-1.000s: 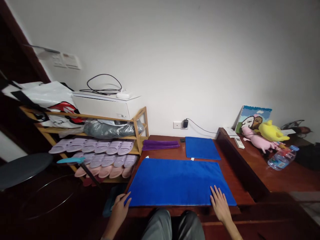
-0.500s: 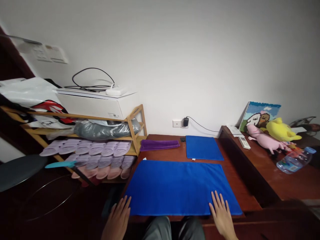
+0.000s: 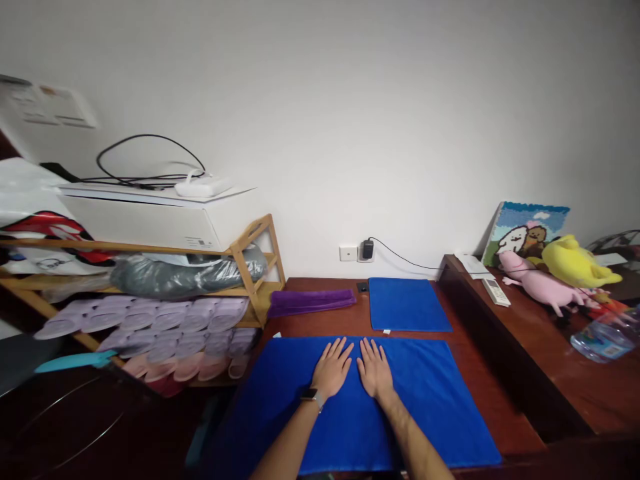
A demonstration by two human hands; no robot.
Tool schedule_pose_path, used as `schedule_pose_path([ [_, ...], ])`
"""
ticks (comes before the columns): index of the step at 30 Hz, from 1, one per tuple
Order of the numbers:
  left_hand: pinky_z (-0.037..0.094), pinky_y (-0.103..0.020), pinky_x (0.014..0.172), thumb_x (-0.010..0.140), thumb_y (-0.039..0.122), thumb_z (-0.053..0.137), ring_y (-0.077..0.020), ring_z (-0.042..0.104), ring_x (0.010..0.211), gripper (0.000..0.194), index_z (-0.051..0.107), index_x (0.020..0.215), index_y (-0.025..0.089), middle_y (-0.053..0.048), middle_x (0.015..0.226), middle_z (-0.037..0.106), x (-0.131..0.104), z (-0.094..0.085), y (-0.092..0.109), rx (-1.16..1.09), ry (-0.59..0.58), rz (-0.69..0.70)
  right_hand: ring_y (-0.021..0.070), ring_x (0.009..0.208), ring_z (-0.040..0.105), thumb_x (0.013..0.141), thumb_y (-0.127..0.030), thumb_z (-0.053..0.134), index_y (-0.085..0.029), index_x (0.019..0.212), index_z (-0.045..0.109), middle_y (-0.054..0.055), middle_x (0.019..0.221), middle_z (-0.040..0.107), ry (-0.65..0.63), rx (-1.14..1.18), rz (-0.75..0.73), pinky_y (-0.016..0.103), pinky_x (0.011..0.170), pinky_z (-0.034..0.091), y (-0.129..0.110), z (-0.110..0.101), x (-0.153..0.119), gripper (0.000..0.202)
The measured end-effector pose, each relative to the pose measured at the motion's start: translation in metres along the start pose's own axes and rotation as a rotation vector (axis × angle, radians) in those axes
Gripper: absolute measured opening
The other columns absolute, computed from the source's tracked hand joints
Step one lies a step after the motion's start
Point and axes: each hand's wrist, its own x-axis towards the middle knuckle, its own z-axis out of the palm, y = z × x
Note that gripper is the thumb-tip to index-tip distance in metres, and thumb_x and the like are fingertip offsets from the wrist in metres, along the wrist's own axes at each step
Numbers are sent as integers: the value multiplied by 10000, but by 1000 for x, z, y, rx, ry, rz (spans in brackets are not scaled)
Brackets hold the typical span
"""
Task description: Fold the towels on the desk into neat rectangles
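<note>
A large blue towel [image 3: 425, 407] lies spread flat on the reddish-brown table [image 3: 320, 325]. Both my hands rest on it side by side, near the middle of its far half. My left hand [image 3: 332, 371] lies flat with the fingers pointing away from me, and a watch [image 3: 313, 396] is on that wrist. Just to its right, my right hand [image 3: 375, 371] is flat as well, fingers slightly spread. Neither hand holds anything. Behind the large towel are a smaller folded blue towel [image 3: 409, 305] and, to the left, a folded purple towel [image 3: 313, 302].
On the left stands a wooden rack [image 3: 255, 260] with several slippers [image 3: 165, 317] and a white box [image 3: 145, 217]. A raised brown surface at right bears a remote control [image 3: 496, 292], plush toys [image 3: 543, 283] and a plastic bottle [image 3: 603, 341]. A black plug [image 3: 368, 249] sits in the wall.
Both hands have moved from the towel's near corners inward and away from me, to its middle. The view has shifted a little. The towels lie as before.
</note>
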Motion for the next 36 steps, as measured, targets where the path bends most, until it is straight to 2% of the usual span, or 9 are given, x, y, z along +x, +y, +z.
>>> schedule_pose_path([
  [3, 368, -584, 1268, 1068, 466, 422, -316, 452, 1545, 531, 527, 1572, 338, -90, 1665, 497, -1, 1, -49, 30, 9, -117, 281, 1628, 246, 1080, -457, 304, -239, 1667, 356, 65, 1733, 314, 4, -66, 74, 545, 1322, 178, 48, -6, 4, 628],
  [8, 351, -654, 1238, 1039, 554, 384, -389, 451, 1536, 618, 569, 1550, 260, -171, 1642, 515, -48, -18, -149, 101, 153, -330, 259, 1642, 195, 1063, -507, 229, -235, 1694, 259, 35, 1762, 247, 7, -219, 361, 522, 1330, 154, 166, -36, -25, 688],
  [12, 338, -649, 1243, 1013, 608, 371, -405, 442, 1536, 686, 570, 1544, 222, -182, 1644, 513, -69, -27, -180, 72, 183, -352, 243, 1646, 178, 1044, -521, 195, -194, 1703, 214, 42, 1774, 216, 3, -281, 477, 488, 1338, 136, 216, -47, -46, 735],
  [18, 365, -635, 1233, 1036, 532, 366, -396, 465, 1523, 611, 601, 1509, 226, -171, 1607, 563, -61, -31, -169, 65, 188, -355, 285, 1632, 234, 1046, -531, 213, -178, 1693, 267, 69, 1760, 259, 48, -277, 521, 544, 1324, 189, 200, -50, -44, 739],
  [20, 373, -601, 1245, 1060, 471, 347, -369, 471, 1524, 575, 601, 1512, 223, -157, 1612, 560, -46, -28, -141, 65, 182, -284, 306, 1630, 236, 1057, -540, 227, -161, 1685, 295, 86, 1752, 274, 118, -277, 417, 553, 1324, 188, 167, -47, -34, 736],
  [24, 349, -526, 1289, 1103, 403, 300, -281, 450, 1548, 548, 512, 1586, 255, -95, 1657, 514, -2, -5, -50, 0, 121, -4, 256, 1624, 264, 1098, -454, 227, -191, 1668, 351, 67, 1721, 350, 170, -192, -39, 494, 1332, 195, 69, -14, -3, 640],
  [27, 374, -507, 1277, 1111, 401, 278, -255, 454, 1545, 550, 497, 1593, 254, -85, 1656, 515, 17, 16, -8, -4, 48, 45, 233, 1607, 309, 1108, -412, 226, -201, 1653, 383, 60, 1704, 380, 102, -139, -112, 471, 1321, 242, 20, 14, 15, 605],
  [30, 377, -544, 1267, 1104, 414, 281, -279, 457, 1544, 556, 504, 1591, 264, -89, 1655, 512, 9, 19, -36, 34, 22, -69, 242, 1613, 292, 1104, -434, 216, -207, 1662, 357, 48, 1717, 345, 39, -156, -23, 495, 1320, 238, 40, 14, 16, 619],
  [36, 343, -619, 1262, 1075, 454, 309, -355, 416, 1562, 610, 496, 1592, 192, -150, 1668, 486, -47, -10, -165, 201, 106, -326, 253, 1639, 202, 1067, -461, 182, -158, 1695, 230, 54, 1759, 231, 16, -291, 435, 497, 1333, 179, 198, -37, -27, 699],
])
